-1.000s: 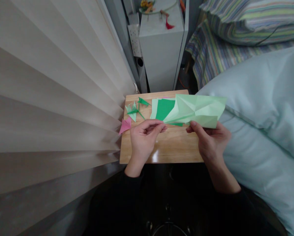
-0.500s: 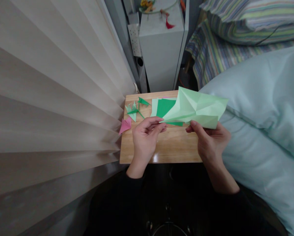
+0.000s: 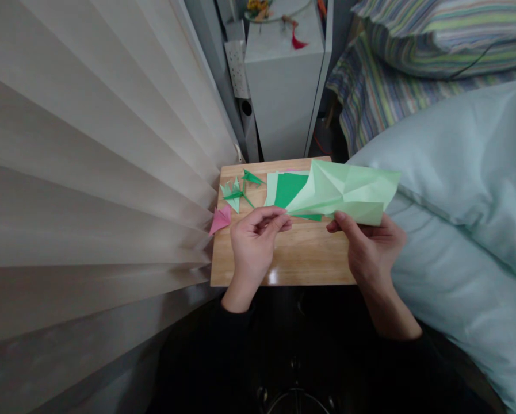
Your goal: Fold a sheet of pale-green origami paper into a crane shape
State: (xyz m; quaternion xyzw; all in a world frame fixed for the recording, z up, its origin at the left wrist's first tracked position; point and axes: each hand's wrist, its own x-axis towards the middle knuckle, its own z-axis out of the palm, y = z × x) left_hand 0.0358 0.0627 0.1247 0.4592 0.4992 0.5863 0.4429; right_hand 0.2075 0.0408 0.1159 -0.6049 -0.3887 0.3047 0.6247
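Note:
A creased sheet of light green origami paper (image 3: 348, 190) is held up over the small wooden table (image 3: 309, 253). My left hand (image 3: 258, 236) pinches its left corner between thumb and fingers. My right hand (image 3: 372, 241) grips the lower right edge, thumb in front and fingers mostly hidden behind. Behind the sheet lies a stack of flat paper, with a dark green sheet (image 3: 290, 188) on top, partly covered. Left of the stack are folded green paper pieces (image 3: 236, 192) and a folded pink paper piece (image 3: 221, 218) at the table's left edge.
A pleated curtain (image 3: 111, 172) runs along the left, against the table. Beyond the table stands a white cabinet (image 3: 283, 98) with a red tassel (image 3: 298, 40) on top. On the right are a pale blue quilt (image 3: 465, 172) and a striped pillow (image 3: 413, 52).
The upper edge of the light green paper has tipped down a little, uncovering the table's far right corner. Both hands keep their hold and have barely moved.

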